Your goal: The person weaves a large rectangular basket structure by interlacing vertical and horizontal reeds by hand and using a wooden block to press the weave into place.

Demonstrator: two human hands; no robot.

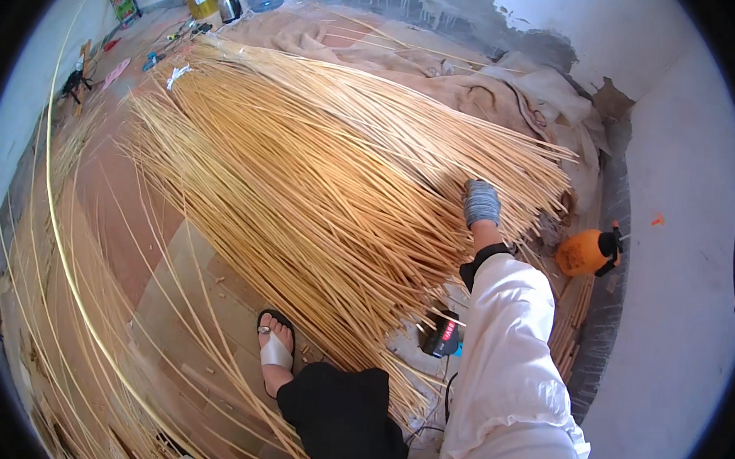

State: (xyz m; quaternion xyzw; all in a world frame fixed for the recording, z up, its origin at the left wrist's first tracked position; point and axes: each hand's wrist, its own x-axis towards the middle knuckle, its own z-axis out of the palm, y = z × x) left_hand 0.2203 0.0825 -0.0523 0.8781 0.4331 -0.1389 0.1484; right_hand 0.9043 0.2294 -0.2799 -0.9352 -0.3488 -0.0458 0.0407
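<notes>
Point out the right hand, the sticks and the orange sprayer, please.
Right hand [482, 204]: head view, on its gloved back.
Sticks [320, 177]: head view, mid-pile.
Orange sprayer [579, 254]: head view, on its tank.

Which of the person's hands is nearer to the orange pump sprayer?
Right. The gloved right hand is on the thin canes, left of the orange pump sprayer. The left hand is out of view, so its exact position can't be told.
</notes>
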